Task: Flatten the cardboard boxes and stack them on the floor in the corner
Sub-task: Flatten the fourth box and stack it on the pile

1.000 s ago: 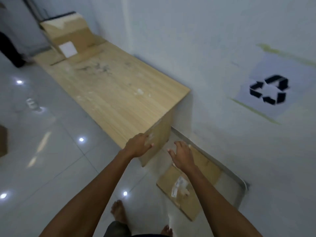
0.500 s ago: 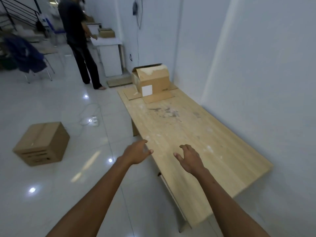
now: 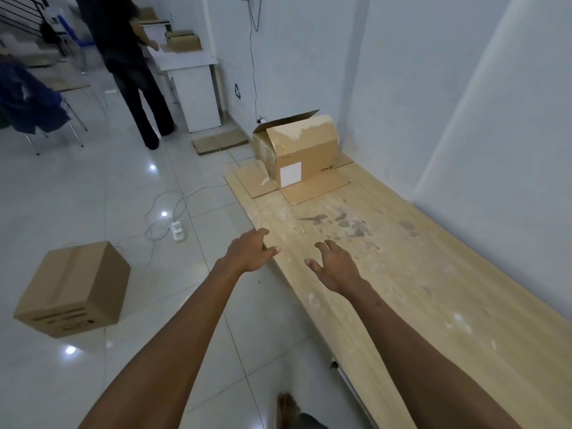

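Both hands are empty: the left hand (image 3: 247, 253) and the right hand (image 3: 335, 267) hold nothing, their fingers loosely spread and slightly bent.

The open cardboard box (image 3: 305, 153) stands at the far end of the wooden table (image 3: 418, 274), close to the wall. One top flap is raised, and other flaps lie flat on the tabletop around its base. Only stained tabletop lies between it and the hands. A closed box (image 3: 74, 289) sits tilted on the tiled floor to the left, well apart from the table. A flattened cardboard piece (image 3: 219, 140) lies on the floor by the wall beyond the table.

Further out, a white power strip (image 3: 178, 231) and its cable lie on the tiles. Another person (image 3: 130, 57) stands at a white desk (image 3: 198, 88) that carries a small box (image 3: 182, 41).

Half a second ago the table box looked smaller and farther off; it now fills more of the view. A second ago the view was down at the corner, with flat cardboard on the floor there, which is now out of sight. The hands were empty in both earlier frames too.

Both arms reach forward, palms down. The left hand is over the table's near edge and the right is above the tabletop. Whether either touches the wood cannot be told.
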